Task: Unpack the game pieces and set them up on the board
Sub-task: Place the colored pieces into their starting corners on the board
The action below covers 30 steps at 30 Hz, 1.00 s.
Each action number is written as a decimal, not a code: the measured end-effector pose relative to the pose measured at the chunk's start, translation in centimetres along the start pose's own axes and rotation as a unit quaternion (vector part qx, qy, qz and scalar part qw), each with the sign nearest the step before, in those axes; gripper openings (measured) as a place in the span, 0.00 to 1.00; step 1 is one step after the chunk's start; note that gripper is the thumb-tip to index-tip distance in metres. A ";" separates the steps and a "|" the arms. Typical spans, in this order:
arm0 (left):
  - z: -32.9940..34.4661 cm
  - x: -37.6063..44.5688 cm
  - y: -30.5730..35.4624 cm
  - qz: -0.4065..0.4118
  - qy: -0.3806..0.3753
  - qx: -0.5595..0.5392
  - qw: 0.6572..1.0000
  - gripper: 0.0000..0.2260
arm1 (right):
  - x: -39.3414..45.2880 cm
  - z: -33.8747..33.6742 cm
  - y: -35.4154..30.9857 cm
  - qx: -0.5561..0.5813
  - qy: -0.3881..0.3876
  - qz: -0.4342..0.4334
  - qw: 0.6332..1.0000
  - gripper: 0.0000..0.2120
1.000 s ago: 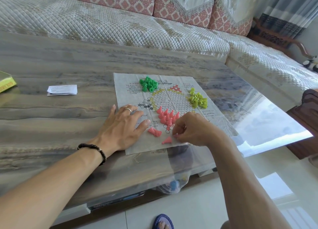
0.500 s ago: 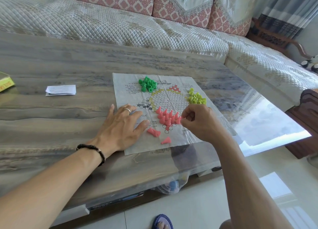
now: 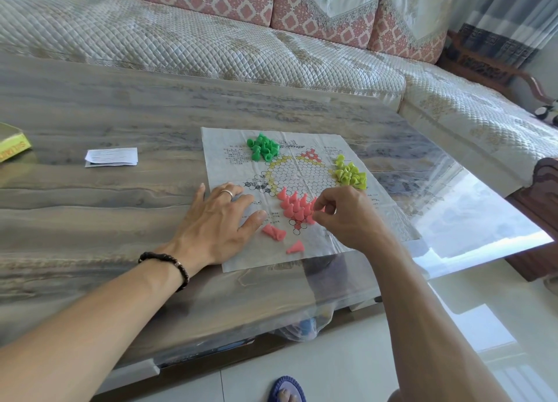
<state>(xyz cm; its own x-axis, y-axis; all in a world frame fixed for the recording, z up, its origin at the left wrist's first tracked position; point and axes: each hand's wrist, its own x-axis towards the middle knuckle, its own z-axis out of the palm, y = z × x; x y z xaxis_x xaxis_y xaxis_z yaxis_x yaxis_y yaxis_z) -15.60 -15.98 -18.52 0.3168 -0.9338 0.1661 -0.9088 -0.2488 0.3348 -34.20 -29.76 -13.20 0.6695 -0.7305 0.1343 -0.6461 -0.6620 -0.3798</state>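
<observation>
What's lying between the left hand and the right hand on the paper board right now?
In the head view, the cluster of upright pink cone pieces stands between the left hand and right hand, on the paper board; the right fingers reach its near edge.

Home living room. Long corner sofa (image 3: 211, 42) with quilted cover and pink patterned back cushions (image 3: 326, 6) fills the top of the frame. Low wood-grain coffee table (image 3: 90, 208) under a clear protective sheet spans the centre. Striped curtain (image 3: 510, 12) upper right; pale glossy floor tiles (image 3: 347, 356) at the bottom.
</observation>
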 end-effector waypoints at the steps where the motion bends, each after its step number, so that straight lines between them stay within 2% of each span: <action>1: 0.0 0.0 0.0 0.000 0.000 0.000 1.000 0.31 | 0.0 0.0 0.0 -0.004 -0.002 -0.001 1.000 0.05; 9: 0.0 0.0 0.0 0.000 -0.003 -0.003 1.000 0.29 | -0.4 -0.8 -0.3 0.018 0.019 -0.015 1.000 0.03; 14: 0.0 0.0 0.0 0.001 -0.003 -0.001 1.000 0.29 | -1.4 -0.9 -2.0 0.056 -0.133 -0.060 0.988 0.04; 18: 0.0 0.0 0.0 0.001 0.000 0.003 1.000 0.28 | -1.8 -0.5 -2.6 0.045 -0.187 -0.051 0.980 0.05; 20: 0.0 0.0 0.1 0.000 -0.001 0.004 1.000 0.30 | -1.9 -0.5 -2.6 0.032 -0.202 -0.052 0.978 0.03; 22: 0.0 0.0 0.1 -0.001 -0.001 0.001 1.000 0.32 | -1.9 -0.5 -2.7 0.026 -0.195 -0.054 0.979 0.07; 24: 0.0 0.0 0.0 0.001 0.002 -0.001 1.000 0.32 | -1.9 -0.7 -2.5 0.027 -0.154 -0.051 0.986 0.12; 27: 0.2 0.1 -0.1 0.004 0.005 0.001 1.000 0.30 | -1.8 -1.1 -1.7 0.058 -0.082 -0.018 0.995 0.05; 30: 0.2 0.1 -0.1 0.004 0.005 -0.001 1.000 0.30 | -1.5 -1.3 -0.7 0.101 -0.044 0.013 0.994 0.05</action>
<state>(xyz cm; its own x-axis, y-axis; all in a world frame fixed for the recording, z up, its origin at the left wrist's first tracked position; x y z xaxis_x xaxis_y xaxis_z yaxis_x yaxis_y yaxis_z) -15.53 -16.10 -18.73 0.3133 -0.9328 0.1783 -0.9107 -0.2419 0.3349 -35.25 -28.43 -11.96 0.6883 -0.7241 0.0442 -0.5839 -0.5891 -0.5586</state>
